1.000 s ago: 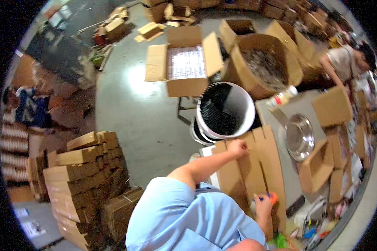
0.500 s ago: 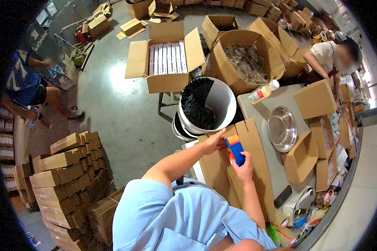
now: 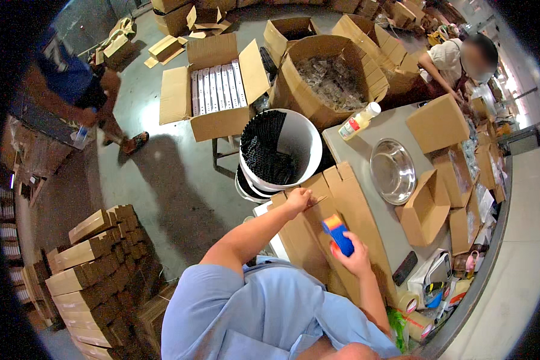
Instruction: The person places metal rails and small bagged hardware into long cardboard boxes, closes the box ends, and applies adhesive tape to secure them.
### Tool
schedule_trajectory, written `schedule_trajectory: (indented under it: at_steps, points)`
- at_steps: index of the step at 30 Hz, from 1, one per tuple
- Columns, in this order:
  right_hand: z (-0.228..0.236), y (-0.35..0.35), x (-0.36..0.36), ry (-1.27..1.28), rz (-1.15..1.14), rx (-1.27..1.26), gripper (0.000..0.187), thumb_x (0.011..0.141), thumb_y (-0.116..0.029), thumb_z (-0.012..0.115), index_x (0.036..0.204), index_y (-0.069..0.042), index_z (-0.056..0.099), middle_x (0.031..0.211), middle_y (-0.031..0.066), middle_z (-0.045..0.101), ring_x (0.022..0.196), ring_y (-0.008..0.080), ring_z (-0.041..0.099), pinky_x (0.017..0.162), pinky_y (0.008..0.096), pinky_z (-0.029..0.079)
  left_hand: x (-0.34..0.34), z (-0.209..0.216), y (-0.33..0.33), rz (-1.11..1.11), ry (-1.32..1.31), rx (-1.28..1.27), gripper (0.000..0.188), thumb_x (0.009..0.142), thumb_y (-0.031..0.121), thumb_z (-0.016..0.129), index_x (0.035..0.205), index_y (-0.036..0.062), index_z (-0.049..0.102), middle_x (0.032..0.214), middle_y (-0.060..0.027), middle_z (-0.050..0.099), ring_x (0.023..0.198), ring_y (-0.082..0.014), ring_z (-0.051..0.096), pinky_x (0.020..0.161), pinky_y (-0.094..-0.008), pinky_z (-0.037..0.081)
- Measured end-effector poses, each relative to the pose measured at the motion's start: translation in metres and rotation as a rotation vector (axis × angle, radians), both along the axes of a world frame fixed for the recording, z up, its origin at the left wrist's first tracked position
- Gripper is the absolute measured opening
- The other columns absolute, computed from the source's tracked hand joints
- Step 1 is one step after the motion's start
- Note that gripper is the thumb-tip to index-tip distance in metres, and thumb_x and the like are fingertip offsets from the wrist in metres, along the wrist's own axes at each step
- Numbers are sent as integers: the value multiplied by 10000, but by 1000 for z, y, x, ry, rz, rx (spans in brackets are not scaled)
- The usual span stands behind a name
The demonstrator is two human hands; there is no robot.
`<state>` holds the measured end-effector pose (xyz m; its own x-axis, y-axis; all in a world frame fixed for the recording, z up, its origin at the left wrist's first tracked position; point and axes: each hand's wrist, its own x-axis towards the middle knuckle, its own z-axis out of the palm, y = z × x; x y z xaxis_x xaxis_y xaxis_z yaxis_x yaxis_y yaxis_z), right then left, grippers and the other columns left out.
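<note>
In my right hand (image 3: 356, 259) is a blue and orange tape dispenser (image 3: 339, 236), held above the flattened cardboard box (image 3: 357, 207) in front of me. My left hand (image 3: 301, 199) is closed, fingertips pressed together at the far left part of that cardboard. A thin strip seems to show just beside these fingers; what they pinch I cannot make out. Beyond my left hand stands a white bucket (image 3: 309, 147) holding black mesh-like pieces (image 3: 267, 150).
Right of the cardboard, the table holds a steel bowl (image 3: 393, 171), a bottle (image 3: 359, 121), open boxes (image 3: 424, 207), a phone (image 3: 405, 268) and tape rolls (image 3: 408, 302). Stacked cartons (image 3: 96, 264) stand left. One person (image 3: 72, 78) is at far left, another (image 3: 456, 66) at far right.
My left hand has drawn apart from the tape dispenser, and the dispenser has come slightly nearer to me. The person at left has stepped forward and right. The whole view has shifted a little.
</note>
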<state>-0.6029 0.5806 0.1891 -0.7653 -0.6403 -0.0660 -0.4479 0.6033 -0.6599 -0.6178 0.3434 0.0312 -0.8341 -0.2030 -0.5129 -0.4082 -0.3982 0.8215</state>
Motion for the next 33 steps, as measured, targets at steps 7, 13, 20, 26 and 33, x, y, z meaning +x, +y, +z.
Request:
schedule_trajectory:
  at_steps: [7, 13, 20, 26, 33]
  points:
    - [8, -16, -10, 56, 62, 168, 482, 698, -184, 680, 1152, -115, 535, 865, 191, 583, 795, 356, 578, 716, 408, 480, -6, 21, -12, 31, -70, 291, 436, 871, 387, 522, 681, 0, 585, 606, -56, 548, 540, -149, 496, 511, -311, 405]
    - [5, -26, -15, 33, 27, 312, 479, 705, -175, 631, 1174, -120, 545, 895, 199, 546, 829, 379, 560, 740, 435, 475, 0, 4, 4, -157, -135, -643, 311, 761, 313, 629, 734, 6, 669, 737, -195, 621, 675, -384, 598, 672, -431, 480]
    - [8, -32, -31, -18, 95, 460, 530, 681, -203, 613, 1204, -179, 532, 912, 208, 546, 875, 385, 556, 768, 443, 471, 3, 18, 9, 63, 27, -834, 411, 759, 309, 666, 1043, 37, 544, 881, -215, 620, 815, -368, 605, 726, -434, 476]
    - [3, 1, -18, -75, 66, 385, 570, 680, -216, 608, 1239, -217, 499, 914, 202, 558, 853, 384, 567, 759, 446, 476, 10, 25, 30, -259, 132, -737, 569, 734, 386, 712, 1130, 59, 469, 993, -206, 622, 941, -365, 597, 794, -408, 475]
    - [41, 144, 38, -218, -51, 576, 492, 662, -211, 674, 1146, -188, 594, 860, 195, 580, 845, 352, 587, 738, 403, 471, 3, 53, 37, -506, -27, -890, 650, 770, 428, 638, 1277, 109, 383, 1211, -161, 533, 1093, -322, 526, 880, -395, 438]
